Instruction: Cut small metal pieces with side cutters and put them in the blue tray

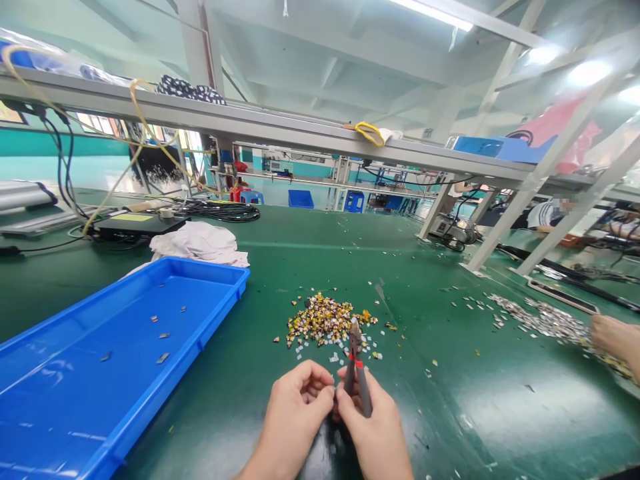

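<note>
My right hand (376,417) is closed around the dark handles of a pair of cutting pliers (356,363) with red bands, jaws pointing up and away from me. Close beside it, my left hand (303,403) has its thumb and forefinger pinched together near the right fingertips. Whatever sits in that pinch is too small to make out. Just beyond the pliers lies a heap of small yellow, dark and silvery pieces (323,317). Pale chips (334,358) are scattered at its near edge.
To the left stands a blue tray (200,347) with several small metal pieces; a white cloth (197,240) lies behind it. At right, another person's hand (615,340) is by a spread of silvery pieces (545,317). A metal shelf beam (300,137) spans the green table (310,233).
</note>
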